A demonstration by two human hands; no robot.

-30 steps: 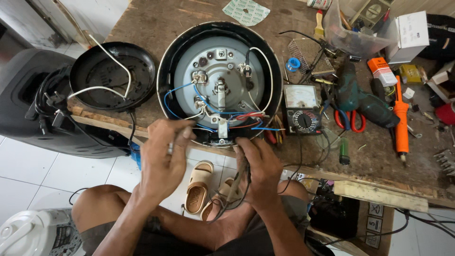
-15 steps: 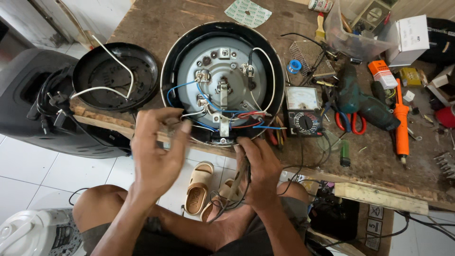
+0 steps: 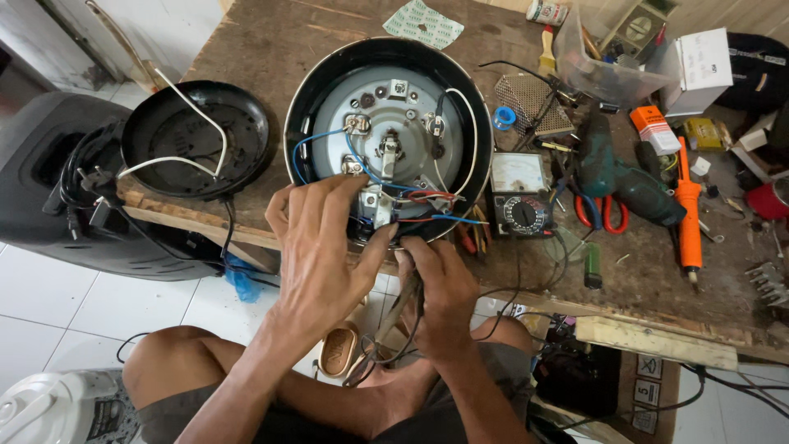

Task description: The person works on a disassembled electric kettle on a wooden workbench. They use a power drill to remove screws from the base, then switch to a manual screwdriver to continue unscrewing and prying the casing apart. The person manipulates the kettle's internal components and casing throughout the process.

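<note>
Both our hands work at one upturned round cooker base (image 3: 394,123) on the bench's near edge: left hand (image 3: 325,247) fingers spread on its wiring, right hand (image 3: 440,288) clenched around cables; underside faces up.

We are seeing an upturned cooker base (image 3: 390,131) sitting center frame, a round cover plate (image 3: 196,138) lying left, a multimeter (image 3: 521,197) lying right.
</note>
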